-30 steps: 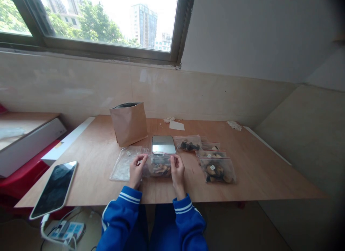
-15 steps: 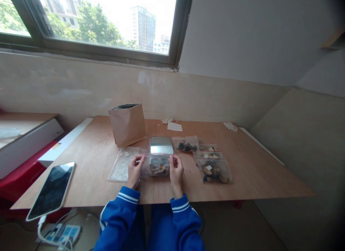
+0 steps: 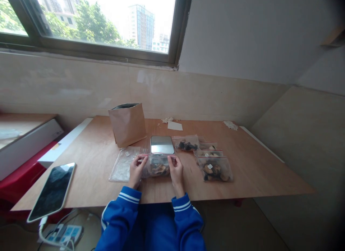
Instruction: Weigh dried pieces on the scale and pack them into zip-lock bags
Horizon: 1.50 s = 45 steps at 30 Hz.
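A clear zip bag [image 3: 159,169] with dark and tan dried slices inside lies in front of me. My left hand [image 3: 137,169] pinches the left end of its red-edged top strip. At the right end, my right hand [image 3: 175,170] grips the same strip between thumb and fingers. Just behind the bag sits a small flat scale [image 3: 162,145] with a shiny plate. Several clear bags with pale items [image 3: 123,166] lie flat beside my left hand. Whether the held bag's seal is closed, I cannot tell.
Filled zip bags [image 3: 215,170] overlap on the right, with another bag [image 3: 186,143] beside the scale. A brown paper bag [image 3: 128,125] stands open at the back left. A phone [image 3: 52,191] on a cable overhangs the front left edge. A white card [image 3: 175,126] lies far back.
My hands have shifted slightly along the bag's top strip, the right one a little inward to the left. Both still hold the bag.
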Motion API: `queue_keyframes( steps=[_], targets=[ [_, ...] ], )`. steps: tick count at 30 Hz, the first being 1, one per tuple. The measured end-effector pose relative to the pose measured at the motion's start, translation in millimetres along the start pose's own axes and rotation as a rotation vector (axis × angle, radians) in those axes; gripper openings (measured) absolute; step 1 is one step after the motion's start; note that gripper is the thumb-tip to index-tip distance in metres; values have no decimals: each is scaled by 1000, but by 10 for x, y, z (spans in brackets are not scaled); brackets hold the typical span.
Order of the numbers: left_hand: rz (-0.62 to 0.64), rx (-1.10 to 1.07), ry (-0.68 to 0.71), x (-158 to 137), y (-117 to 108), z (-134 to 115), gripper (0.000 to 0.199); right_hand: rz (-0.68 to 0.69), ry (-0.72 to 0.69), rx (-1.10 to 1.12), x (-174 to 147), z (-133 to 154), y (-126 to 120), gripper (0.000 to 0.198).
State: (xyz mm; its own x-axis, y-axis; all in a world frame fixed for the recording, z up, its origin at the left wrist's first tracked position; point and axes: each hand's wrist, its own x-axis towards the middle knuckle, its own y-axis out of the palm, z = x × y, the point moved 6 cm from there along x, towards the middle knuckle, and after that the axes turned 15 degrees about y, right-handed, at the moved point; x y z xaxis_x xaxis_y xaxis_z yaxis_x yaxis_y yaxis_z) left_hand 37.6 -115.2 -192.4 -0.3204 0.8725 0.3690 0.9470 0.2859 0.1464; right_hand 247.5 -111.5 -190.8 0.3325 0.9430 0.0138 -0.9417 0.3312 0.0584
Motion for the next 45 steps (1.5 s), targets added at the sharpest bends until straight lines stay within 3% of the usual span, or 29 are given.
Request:
queue_keyframes(
  steps=[15,17,20,23,25,27,32,45],
  targets=[
    [5,57,42,13,-2,-90,29,-35,-47,-41,-50,108,-45,33],
    [23,82,55,8,11,-113,27,-104,-137,-125,-102,226,-74,31],
    [55,113,80,1,30,-134,24,-192,-380,-385,-244,547,-7,34],
    [72,107,115,0,37,-145,22,39,-515,-706,-345,771,325,31],
    [84,96,161,3,40,-154,20,226,-536,-875,-379,812,550,20],
    [89,85,203,8,37,-156,19,322,-540,-994,-378,812,694,15],
    [83,69,223,10,23,-135,19,333,-540,-1135,-319,805,784,21],
    [40,-3,194,1,-5,-72,23,335,-476,-1166,-321,891,758,23]
  ],
)
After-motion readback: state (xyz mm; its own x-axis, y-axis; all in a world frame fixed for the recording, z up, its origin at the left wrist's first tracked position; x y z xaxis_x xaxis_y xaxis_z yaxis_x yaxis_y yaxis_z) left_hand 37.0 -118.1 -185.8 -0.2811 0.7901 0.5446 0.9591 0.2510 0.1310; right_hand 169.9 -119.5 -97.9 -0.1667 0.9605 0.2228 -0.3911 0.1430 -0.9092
